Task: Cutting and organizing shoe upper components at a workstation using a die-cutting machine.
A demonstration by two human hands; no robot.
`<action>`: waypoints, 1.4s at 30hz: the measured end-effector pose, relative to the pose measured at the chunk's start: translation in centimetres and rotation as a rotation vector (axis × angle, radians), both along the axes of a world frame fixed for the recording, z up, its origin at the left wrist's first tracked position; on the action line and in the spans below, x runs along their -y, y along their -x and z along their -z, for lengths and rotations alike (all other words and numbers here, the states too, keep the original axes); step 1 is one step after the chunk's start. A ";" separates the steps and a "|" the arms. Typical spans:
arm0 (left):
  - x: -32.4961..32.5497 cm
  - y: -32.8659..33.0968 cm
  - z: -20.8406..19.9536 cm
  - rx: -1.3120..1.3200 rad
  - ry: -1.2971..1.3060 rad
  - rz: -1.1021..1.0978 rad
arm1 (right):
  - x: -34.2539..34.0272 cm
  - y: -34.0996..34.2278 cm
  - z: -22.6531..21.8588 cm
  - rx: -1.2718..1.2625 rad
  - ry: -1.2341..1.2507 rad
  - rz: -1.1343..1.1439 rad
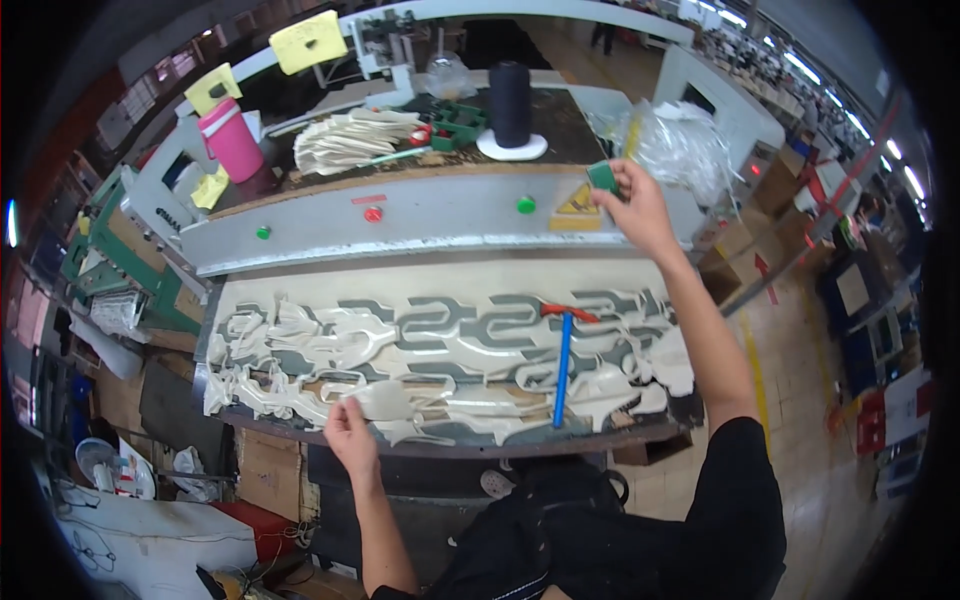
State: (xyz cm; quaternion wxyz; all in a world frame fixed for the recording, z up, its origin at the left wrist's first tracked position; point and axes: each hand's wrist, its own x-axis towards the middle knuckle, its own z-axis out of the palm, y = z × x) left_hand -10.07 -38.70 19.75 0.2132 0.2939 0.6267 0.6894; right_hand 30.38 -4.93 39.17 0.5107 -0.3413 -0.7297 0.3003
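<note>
My left hand is closed at the near edge of the worktable, its fingers pinching a pale flat cut piece. Raised in front of the machine's beam, my right hand grips a small green block-like object; its exact kind is unclear. Across the table lie several off-white cut pieces, jumbled and partly overlapping, with grey shapes between them. A tool with a blue handle and an orange-red head rests on top of them, right of centre.
Behind the table runs a grey machine beam with red and green buttons. On the ledge above stand a pink bottle, a stack of pale pieces, a green tray and a black thread cone. Clear plastic bags sit at right.
</note>
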 end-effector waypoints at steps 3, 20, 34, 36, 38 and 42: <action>-3.1 -1.4 -1.9 -0.093 0.132 0.128 | -9.6 1.8 -1.4 0.492 -0.286 0.274; -15.9 5.3 -10.3 -0.407 0.137 0.412 | 1.0 22.1 6.5 0.328 0.181 -0.614; -6.5 24.7 -4.5 -0.040 0.280 0.604 | 22.0 49.2 16.1 -0.035 0.689 -0.169; -5.6 27.5 -4.8 -0.275 0.302 0.588 | 23.8 52.4 15.5 0.121 0.772 -0.095; -5.4 30.4 -5.1 -0.297 0.267 0.660 | 24.8 54.4 16.1 -0.043 0.725 -0.093; -6.1 35.7 -6.1 -0.291 0.215 0.826 | 24.2 56.7 15.2 -0.397 0.800 -0.110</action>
